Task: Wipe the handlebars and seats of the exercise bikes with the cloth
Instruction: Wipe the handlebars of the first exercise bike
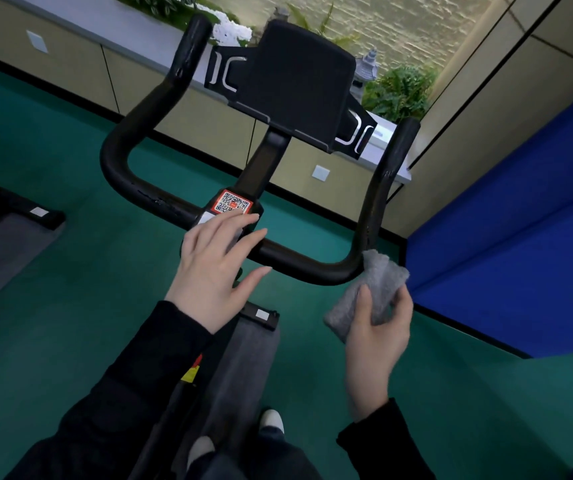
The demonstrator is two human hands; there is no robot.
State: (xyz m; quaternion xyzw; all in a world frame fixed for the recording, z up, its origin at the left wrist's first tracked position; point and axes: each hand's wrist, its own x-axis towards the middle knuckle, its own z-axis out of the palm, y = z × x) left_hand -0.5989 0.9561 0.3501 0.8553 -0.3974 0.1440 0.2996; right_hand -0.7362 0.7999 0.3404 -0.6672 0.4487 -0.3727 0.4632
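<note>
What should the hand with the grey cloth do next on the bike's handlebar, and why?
Probably slide the cloth up the right arm of the handlebar. The right hand grips it right at the bar's right bend, so that stretch is nearest. The left hand lies open over the middle.

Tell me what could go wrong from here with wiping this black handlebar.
1. The right hand holds the bunched grey cloth only at the black curved handlebar's right bend, so the raised ends and left side may get skipped.
2. The left hand, fingers spread over the bar's centre, may leave that stretch unwiped.
3. Rubbing there could lift the red-bordered QR sticker.
</note>
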